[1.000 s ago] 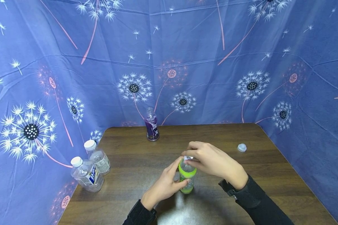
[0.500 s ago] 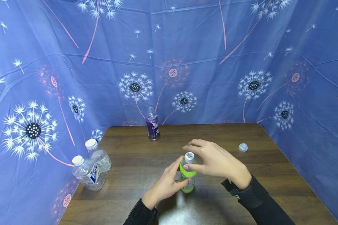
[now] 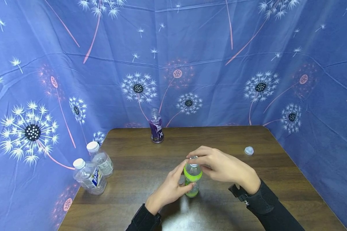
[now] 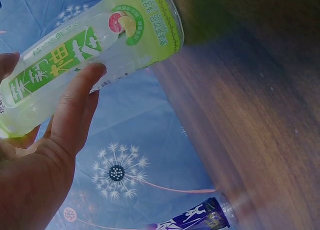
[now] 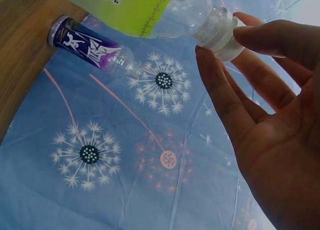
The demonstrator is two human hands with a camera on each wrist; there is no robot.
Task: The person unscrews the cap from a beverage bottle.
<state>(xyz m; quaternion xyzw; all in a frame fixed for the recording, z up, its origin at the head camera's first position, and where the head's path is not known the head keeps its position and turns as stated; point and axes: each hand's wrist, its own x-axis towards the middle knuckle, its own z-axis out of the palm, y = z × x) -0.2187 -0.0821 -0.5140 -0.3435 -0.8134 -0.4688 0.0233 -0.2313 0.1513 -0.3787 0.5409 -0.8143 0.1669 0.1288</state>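
A clear plastic bottle (image 3: 193, 175) with a green label stands upright on the wooden table in the head view. My left hand (image 3: 169, 191) grips its body, fingers on the left side and thumb across the front; Chinese lettering and a fruit picture show on the label (image 4: 65, 62) in the left wrist view. At the top, my right hand (image 3: 224, 166) pinches the white bottle cap (image 5: 231, 42) between thumb and fingertips, with the cap sitting on the bottle's neck (image 5: 207, 29) in the right wrist view. From the head, the right fingers mostly cover the cap.
An uncapped purple-labelled bottle (image 3: 156, 131) stands at the back of the table (image 3: 214, 138). Two clear bottles with white caps, a nearer one (image 3: 91, 179) and a farther one (image 3: 103, 165), are at the left edge. A loose translucent cap (image 3: 249, 150) lies at the right.
The right fingers lifted off and spread half a second ago, baring the white cap, and have closed round it again. The left hand and the bottle have stayed in place.
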